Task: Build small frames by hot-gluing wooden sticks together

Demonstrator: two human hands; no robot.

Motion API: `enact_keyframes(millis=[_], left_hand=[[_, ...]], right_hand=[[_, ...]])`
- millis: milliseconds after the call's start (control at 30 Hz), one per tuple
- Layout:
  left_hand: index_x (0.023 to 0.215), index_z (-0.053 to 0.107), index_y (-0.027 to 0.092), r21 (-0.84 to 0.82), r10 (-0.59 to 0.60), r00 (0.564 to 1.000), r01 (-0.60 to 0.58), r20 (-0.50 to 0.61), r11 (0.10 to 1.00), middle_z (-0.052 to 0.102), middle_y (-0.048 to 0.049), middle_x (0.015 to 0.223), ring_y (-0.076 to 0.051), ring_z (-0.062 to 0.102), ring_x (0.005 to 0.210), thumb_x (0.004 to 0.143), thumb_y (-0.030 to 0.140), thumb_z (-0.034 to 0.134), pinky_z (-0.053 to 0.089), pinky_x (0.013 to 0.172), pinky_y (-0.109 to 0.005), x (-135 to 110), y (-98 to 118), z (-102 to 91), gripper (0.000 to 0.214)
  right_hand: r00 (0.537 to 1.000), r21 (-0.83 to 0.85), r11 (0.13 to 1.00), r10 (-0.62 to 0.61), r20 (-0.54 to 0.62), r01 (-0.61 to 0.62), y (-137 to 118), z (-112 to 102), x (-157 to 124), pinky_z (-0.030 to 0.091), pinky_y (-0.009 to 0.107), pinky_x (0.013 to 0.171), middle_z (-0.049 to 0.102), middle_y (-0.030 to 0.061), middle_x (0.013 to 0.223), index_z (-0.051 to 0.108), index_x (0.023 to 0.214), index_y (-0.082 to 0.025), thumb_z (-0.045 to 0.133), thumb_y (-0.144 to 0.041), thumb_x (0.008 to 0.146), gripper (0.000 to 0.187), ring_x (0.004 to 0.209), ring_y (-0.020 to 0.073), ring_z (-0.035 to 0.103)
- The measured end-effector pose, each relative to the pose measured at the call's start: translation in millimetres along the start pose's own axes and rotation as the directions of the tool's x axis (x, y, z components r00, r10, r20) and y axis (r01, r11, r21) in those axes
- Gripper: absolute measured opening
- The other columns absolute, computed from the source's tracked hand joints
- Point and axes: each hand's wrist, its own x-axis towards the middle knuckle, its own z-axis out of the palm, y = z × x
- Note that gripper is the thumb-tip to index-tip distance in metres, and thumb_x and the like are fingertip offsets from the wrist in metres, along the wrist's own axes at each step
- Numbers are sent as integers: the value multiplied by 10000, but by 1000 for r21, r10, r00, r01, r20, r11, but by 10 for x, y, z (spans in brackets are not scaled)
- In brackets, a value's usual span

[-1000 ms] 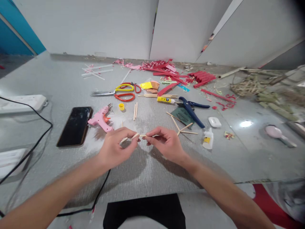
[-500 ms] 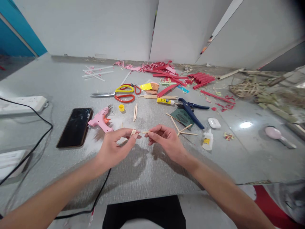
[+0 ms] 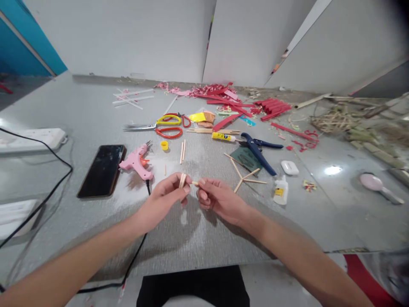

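Note:
Between the fingers of my left hand [image 3: 169, 192] are short wooden sticks [image 3: 182, 180], held side by side and pointing up. My right hand [image 3: 220, 197] pinches a small pale stick piece [image 3: 194, 183], whose end meets the left fingertips. Both hands hover over the near middle of the table. Just right of them lies a star-like joint of thin sticks [image 3: 243, 179]. Two loose sticks [image 3: 182, 152] rest beyond the left hand, and a pink glue gun [image 3: 136, 163] lies to its left.
A phone [image 3: 101, 170] and white power strips [image 3: 35, 140] are at the left. Scissors [image 3: 159, 125], a glue stick [image 3: 223, 137], blue-handled cutters [image 3: 258, 151] and a glue bottle [image 3: 280, 191] lie around. Red paper strips [image 3: 230, 104] fill the back. A black cord [image 3: 136, 260] crosses the front.
My hands have come closer together, and the left hand's sticks now stand more upright. The right hand's piece now reaches the left fingertips. The whole view has shifted slightly.

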Motion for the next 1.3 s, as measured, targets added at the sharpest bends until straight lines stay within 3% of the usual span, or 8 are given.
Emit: enact_keyframes(millis=[267, 433, 633, 767, 867, 933, 1100, 1300], left_hand=[[1023, 727, 198, 260, 147, 984, -117, -98, 958, 218, 98, 655, -85, 237, 553, 914, 354, 775, 235, 521, -229, 6, -79, 11, 195], [950, 817, 215, 472, 372, 913, -257, -167, 843, 276, 84, 593, -88, 242, 527, 889, 310, 775, 215, 488, -248, 7, -80, 19, 121], [885, 831, 216, 519, 363, 903, -203, -228, 830, 300, 77, 548, -89, 250, 493, 875, 349, 771, 227, 446, -245, -45, -14, 55, 147], [826, 790, 190, 548, 325, 921, -162, -214, 821, 273, 98, 514, -73, 232, 465, 838, 327, 769, 236, 446, -224, -60, 36, 47, 139], [774, 759, 172, 577, 282, 942, -130, -183, 807, 256, 112, 486, -64, 213, 456, 803, 312, 754, 236, 457, -217, -56, 60, 22, 142], [771, 754, 165, 598, 259, 953, -116, -158, 793, 252, 118, 471, -61, 196, 452, 788, 309, 744, 215, 457, -216, -60, 66, 7, 145], [764, 761, 161, 652, 199, 972, -71, -124, 755, 279, 114, 450, -60, 183, 446, 790, 321, 730, 166, 454, -218, -90, 72, -3, 165], [732, 735, 176, 632, 121, 987, -29, -103, 774, 279, 115, 441, -59, 176, 436, 772, 331, 743, 158, 443, -215, -83, 89, 4, 161]], right_hand=[[999, -31, 999, 23, 44, -22, 30, 13, -2, 350, 234, 524, 514, -65, 576, 629, 694, -190, 811, -583, 872, 468, 508, 76, 377], [1000, -54, 998, 13, 16, -12, 61, 32, -4, 334, 225, 513, 514, -83, 550, 635, 749, -195, 836, -612, 832, 470, 492, 71, 362], [983, -361, 924, -165, -79, 126, 73, 76, -47, 302, 253, 481, 533, -71, 501, 703, 782, -212, 744, -673, 885, 474, 455, 85, 387], [890, -728, 625, -454, -46, 282, 53, 54, -118, 423, 280, 543, 642, -40, 559, 801, 1118, -235, 670, -532, 999, 346, 490, 122, 531], [748, -871, 209, -621, 233, 445, 29, 9, -168, 499, 296, 662, 718, -14, 648, 814, 1140, -255, 633, -368, 1049, 232, 581, 139, 625], [686, -869, 28, -626, 370, 495, 15, -24, -184, 504, 292, 677, 761, 7, 714, 810, 1140, -241, 602, -314, 1068, 232, 618, 146, 656], [639, -858, -184, -598, 485, 479, -13, -102, -187, 499, 286, 684, 823, 34, 868, 779, 1165, -222, 567, -277, 1086, 233, 695, 157, 706], [634, -807, -354, -499, 591, 473, -93, -134, -234, 426, 298, 613, 732, 17, 712, 782, 1145, -220, 544, -293, 1097, 253, 630, 157, 633]])
